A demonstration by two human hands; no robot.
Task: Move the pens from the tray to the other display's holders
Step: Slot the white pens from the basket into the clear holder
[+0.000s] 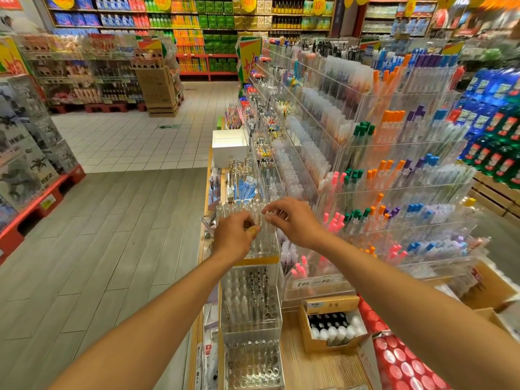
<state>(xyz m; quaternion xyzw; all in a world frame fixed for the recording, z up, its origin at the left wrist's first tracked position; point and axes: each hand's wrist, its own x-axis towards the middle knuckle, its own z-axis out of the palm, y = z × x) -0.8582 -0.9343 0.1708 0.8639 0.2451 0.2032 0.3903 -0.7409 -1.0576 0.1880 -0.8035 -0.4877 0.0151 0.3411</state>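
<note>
At centre frame, we have both hands over a clear holder of pens.

Left of centre, our left hand (232, 235) curls its fingers round the clear pens (264, 229) standing in the acrylic holder (267, 249). Just right, our right hand (292, 220) pinches a pen top between thumb and forefinger. Further right, tiered racks (394, 164) carry coloured pens; a cardboard box (332, 325) sits on the bench (318, 370) at lower right.

My one view sits on my head, facing forward and down along a store aisle; the pen displays (394, 170) rise close at 1 o'clock, floor (112, 220) at 10.
</note>
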